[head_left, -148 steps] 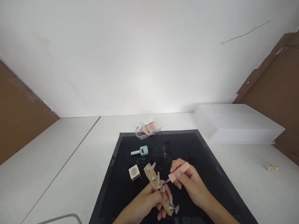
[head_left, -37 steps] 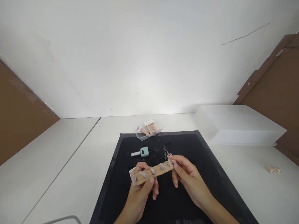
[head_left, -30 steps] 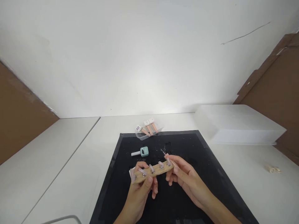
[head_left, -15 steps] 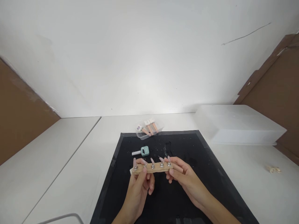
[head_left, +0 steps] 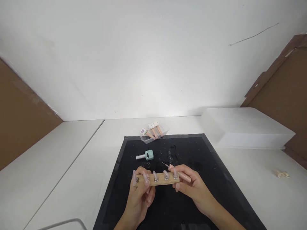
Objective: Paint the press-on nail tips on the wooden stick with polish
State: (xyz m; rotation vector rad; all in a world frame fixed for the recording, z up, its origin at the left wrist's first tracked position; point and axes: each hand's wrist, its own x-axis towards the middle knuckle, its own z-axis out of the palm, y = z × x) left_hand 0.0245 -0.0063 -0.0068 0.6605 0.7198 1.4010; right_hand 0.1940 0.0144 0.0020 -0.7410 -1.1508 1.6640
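A wooden nail display stand (head_left: 161, 180) lies across both hands, level above the dark mat. Several pale pink false nails (head_left: 155, 176) stick up from it on small metal mounts. My left hand (head_left: 141, 195) is closed around the stand's left end, thumb in front and fingers behind. A pink-handled nail polish brush (head_left: 184, 177) is gripped in my right hand (head_left: 193, 185); its thin tip points up and left behind the stand. The right fingers also touch the stand's right end. Beyond the hands, a teal nail polish bottle (head_left: 149, 155) with a white cap lies on its side.
A clear plastic tray (head_left: 146, 139) with several pink-capped bottles stands at the mat's far edge. The black mat (head_left: 196, 204) has specks and marks. To the right are a translucent white box (head_left: 254, 127) and small beige rings (head_left: 280, 174). Brown cardboard panels flank the white table.
The stand has tipped so its top and the nails face me more, and it sits slightly lower. The brush, mostly hidden before, now shows in my right hand.
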